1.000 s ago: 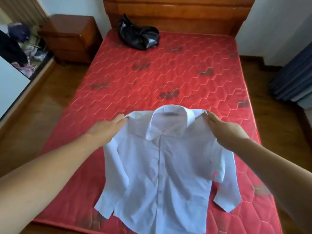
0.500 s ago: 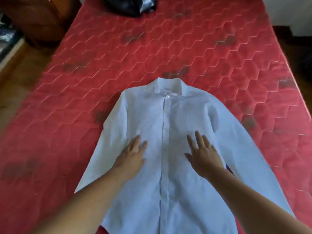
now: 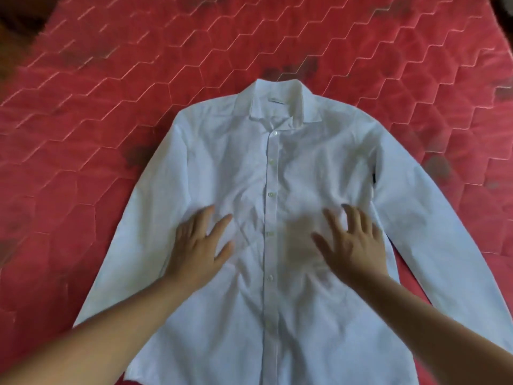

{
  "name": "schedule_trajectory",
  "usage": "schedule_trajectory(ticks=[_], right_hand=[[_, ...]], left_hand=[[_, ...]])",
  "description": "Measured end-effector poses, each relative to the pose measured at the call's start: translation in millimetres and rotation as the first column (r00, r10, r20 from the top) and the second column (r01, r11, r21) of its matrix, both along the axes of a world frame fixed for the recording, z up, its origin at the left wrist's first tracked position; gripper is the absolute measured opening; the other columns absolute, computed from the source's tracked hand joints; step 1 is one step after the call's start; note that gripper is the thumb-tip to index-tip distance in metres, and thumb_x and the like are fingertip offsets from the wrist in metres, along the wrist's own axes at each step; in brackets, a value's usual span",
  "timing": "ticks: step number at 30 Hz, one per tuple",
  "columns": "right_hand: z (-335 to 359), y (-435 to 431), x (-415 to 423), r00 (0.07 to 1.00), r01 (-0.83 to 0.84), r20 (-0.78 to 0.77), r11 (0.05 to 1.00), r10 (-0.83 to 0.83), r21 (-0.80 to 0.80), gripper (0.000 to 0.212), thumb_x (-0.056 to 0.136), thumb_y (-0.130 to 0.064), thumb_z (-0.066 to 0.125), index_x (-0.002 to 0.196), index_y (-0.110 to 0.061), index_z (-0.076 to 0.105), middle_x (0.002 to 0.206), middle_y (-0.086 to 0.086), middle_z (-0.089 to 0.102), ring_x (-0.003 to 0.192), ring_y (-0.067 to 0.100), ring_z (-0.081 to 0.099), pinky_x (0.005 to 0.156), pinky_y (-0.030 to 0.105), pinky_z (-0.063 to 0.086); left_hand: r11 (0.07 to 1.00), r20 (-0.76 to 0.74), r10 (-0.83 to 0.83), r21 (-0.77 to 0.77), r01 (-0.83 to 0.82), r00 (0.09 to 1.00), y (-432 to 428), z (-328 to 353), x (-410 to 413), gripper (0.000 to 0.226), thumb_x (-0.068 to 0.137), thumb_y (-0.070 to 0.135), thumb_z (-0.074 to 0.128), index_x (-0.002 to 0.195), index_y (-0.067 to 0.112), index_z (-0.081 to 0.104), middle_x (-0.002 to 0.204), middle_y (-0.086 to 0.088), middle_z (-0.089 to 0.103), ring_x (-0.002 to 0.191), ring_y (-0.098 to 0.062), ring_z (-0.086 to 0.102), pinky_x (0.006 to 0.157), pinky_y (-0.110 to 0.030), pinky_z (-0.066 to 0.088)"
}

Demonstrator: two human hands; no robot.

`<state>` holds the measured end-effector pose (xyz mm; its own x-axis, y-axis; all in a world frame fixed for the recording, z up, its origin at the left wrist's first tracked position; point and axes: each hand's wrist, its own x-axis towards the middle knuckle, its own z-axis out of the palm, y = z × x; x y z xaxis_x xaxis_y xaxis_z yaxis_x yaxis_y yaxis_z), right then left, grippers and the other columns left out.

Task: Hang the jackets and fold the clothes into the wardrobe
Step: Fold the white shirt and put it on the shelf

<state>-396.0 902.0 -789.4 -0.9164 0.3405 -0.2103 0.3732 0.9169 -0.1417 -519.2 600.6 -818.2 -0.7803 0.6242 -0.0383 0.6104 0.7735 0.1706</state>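
Fingers (image 3: 219,228) flat on white shirt (image 3: 311,162)

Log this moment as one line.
white shirt: flat, front up, on red mattress, unfolded | left hand: open, on shirt | right hand: open, over shirt, blurred

You have one white shirt (image 3: 313,162) before you, lying on one red mattress (image 3: 111,79), with its one collar (image 3: 277,101) at 12 o'clock and two sleeves, the left sleeve (image 3: 133,232) running to 8 o'clock and the right sleeve (image 3: 430,232) to 4 o'clock. Two hands lie on it: your left hand (image 3: 200,245) at 9 o'clock of the front opening, your right hand (image 3: 352,243) at 3 o'clock. You can count five buttons (image 3: 270,194) clearly; any lower down are too faint to count.
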Motion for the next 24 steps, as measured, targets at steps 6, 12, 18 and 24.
schedule_trajectory(ticks=[6,12,18,24], right_hand=[[-24.1,63.9,-110.5,0.996,0.054,0.076,0.998,-0.056,0.026,0.077,0.096,-0.074,0.029,0.159,-0.044,-0.002,0.170,0.002,-0.017,0.155,0.031,-0.018,0.121,0.064,0.006],[-42.1,82.3,-112.7,0.985,0.054,0.168,0.996,-0.043,-0.066,0.081,0.085,-0.089,0.019,0.153,-0.052,-0.007,0.167,-0.005,-0.023,0.152,0.035,-0.026,0.120,0.062,-0.005],[-25.7,22.0,-37.5,0.999,0.043,0.015,0.999,-0.044,0.009,0.077,0.098,-0.069,0.016,0.162,-0.027,0.016,0.172,0.004,0.000,0.157,0.031,-0.008,0.120,0.068,0.001],[-31.8,-65.5,158.7,0.985,-0.069,0.155,0.997,0.075,-0.044,0.072,0.099,-0.070,0.019,0.162,-0.034,0.019,0.172,0.003,-0.002,0.157,0.031,-0.007,0.119,0.071,0.004]], left_hand=[[0.993,0.053,0.057,-0.110,-0.051,0.997,64.6,-17.0,-117.0,0.064,0.102,0.059,0.022,0.160,0.036,0.010,0.169,-0.011,-0.007,0.156,-0.032,-0.006,0.124,-0.056,0.006],[0.973,0.067,0.097,-0.214,-0.080,0.993,59.7,-34.1,-134.4,0.066,0.096,0.070,0.012,0.156,0.050,-0.006,0.168,0.003,-0.018,0.155,-0.021,-0.017,0.123,-0.054,-0.007],[0.993,0.085,0.117,0.004,-0.117,0.989,33.2,-10.2,-51.6,0.062,0.105,0.053,0.025,0.162,0.029,0.012,0.169,-0.016,-0.005,0.156,-0.034,-0.002,0.124,-0.057,0.012],[0.986,0.097,-0.005,-0.167,0.021,0.995,-86.8,-17.3,141.4,0.064,0.101,0.053,0.029,0.160,0.029,0.023,0.169,-0.014,0.003,0.156,-0.035,0.007,0.118,-0.068,0.018]])
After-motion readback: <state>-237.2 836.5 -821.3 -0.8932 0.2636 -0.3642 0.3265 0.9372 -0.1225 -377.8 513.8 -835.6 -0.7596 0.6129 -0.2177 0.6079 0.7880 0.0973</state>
